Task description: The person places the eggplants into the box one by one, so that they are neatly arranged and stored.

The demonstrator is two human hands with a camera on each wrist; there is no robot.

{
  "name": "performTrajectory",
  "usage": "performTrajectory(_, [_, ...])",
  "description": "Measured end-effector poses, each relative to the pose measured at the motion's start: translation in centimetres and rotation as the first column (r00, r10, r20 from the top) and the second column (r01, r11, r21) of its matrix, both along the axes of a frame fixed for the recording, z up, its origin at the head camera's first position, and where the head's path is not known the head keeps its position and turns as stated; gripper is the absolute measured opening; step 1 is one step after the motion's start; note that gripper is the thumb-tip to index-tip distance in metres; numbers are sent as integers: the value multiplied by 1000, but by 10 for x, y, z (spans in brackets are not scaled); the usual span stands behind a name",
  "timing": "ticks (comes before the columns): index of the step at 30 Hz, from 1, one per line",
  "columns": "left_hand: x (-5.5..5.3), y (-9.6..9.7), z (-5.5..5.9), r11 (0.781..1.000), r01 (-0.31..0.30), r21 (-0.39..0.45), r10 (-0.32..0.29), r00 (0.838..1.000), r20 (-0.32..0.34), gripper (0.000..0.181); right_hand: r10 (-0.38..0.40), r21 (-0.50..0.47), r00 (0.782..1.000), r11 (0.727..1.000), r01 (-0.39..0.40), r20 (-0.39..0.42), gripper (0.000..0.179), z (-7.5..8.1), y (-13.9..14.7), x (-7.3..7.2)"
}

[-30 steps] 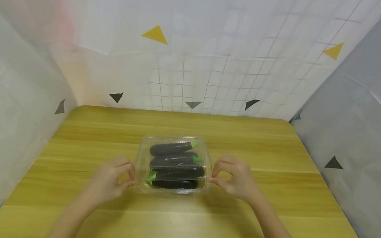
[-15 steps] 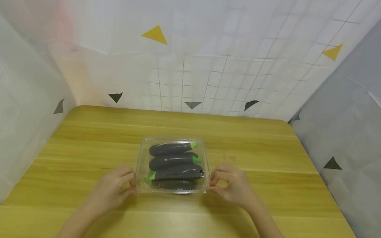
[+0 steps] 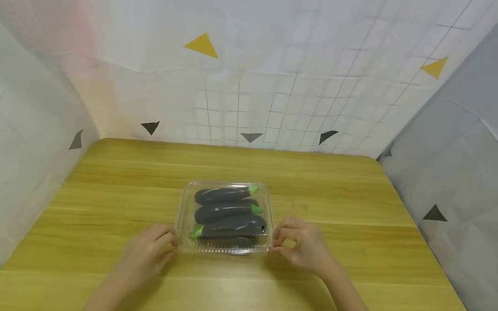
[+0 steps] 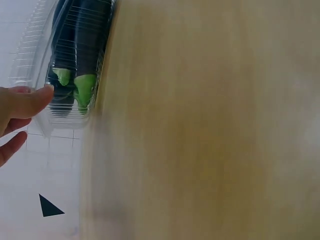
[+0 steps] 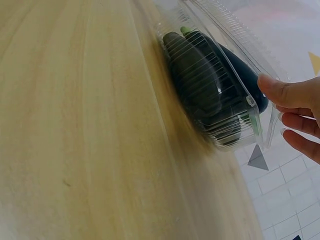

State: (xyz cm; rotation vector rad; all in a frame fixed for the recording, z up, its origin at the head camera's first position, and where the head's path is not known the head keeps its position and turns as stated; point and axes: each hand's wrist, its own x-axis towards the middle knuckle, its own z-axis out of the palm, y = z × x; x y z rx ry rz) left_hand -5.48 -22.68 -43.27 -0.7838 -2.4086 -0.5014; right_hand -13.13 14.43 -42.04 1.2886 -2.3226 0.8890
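Observation:
A clear plastic clamshell container (image 3: 188, 190) sits mid-table in the head view. Several dark purple eggplants (image 3: 229, 212) with green stems lie in it, seen through its clear lid (image 3: 268, 199). At the front left corner my left hand (image 3: 146, 253) pinches the lid's rim, its thumb on the near side in the left wrist view. My right hand (image 3: 303, 245) holds the rim at the front right corner between thumb and fingers. From the right wrist view, the lid's edge stands slightly apart from the ribbed base (image 5: 220, 135). Whether the lid is latched cannot be seen.
A wood-grain table (image 3: 116, 181) lies under the container. White sheets (image 3: 252, 90) with grid lines and black and yellow triangles stand behind it, and grey-white sheets (image 3: 475, 186) flank both sides.
The lid's front edge has come down over the front eggplants, with both hands lowering and moving slightly toward me with it. Over the last half second the movement is small.

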Motion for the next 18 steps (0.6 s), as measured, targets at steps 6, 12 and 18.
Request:
performTrajectory(6, [2, 1, 1, 999, 6, 50, -3, 998, -56, 36, -30, 15, 999, 999, 30, 23, 26, -1, -1, 2])
performTrajectory(12, [2, 1, 7, 999, 9, 46, -7, 999, -39, 36, -31, 12, 999, 999, 31, 19, 27, -3, -1, 3])
performTrajectory(18, [4, 1, 10, 1000, -3, 26, 3, 1000, 3, 35, -42, 17, 999, 999, 42, 16, 27, -4, -1, 3])
